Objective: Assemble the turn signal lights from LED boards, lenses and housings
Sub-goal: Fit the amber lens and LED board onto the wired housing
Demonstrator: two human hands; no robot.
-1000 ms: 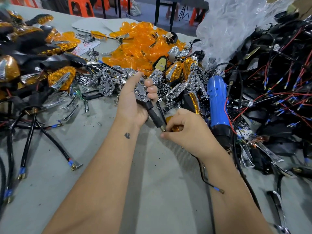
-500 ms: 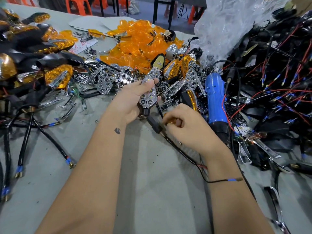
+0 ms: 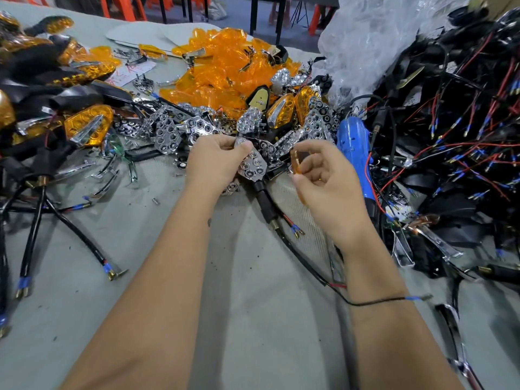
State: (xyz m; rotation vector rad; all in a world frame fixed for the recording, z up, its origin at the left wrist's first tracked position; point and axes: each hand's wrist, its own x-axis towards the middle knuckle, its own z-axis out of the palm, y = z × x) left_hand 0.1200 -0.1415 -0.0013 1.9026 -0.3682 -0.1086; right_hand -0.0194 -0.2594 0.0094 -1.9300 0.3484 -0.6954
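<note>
Place: small assembly workshop | Shown by: grey work table [image 3: 253, 319] heaped with orange lenses [image 3: 219, 68], chrome reflectors [image 3: 166, 133], black wired housings [image 3: 455, 130] | finished lights [image 3: 87, 126] stacked at left | blue power screwdriver [image 3: 354, 153] laid among parts

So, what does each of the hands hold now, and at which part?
Left hand grips the black turn signal housing with chrome reflector by its upper end. Right hand pinches a small amber plastic lens at its edge.
</note>
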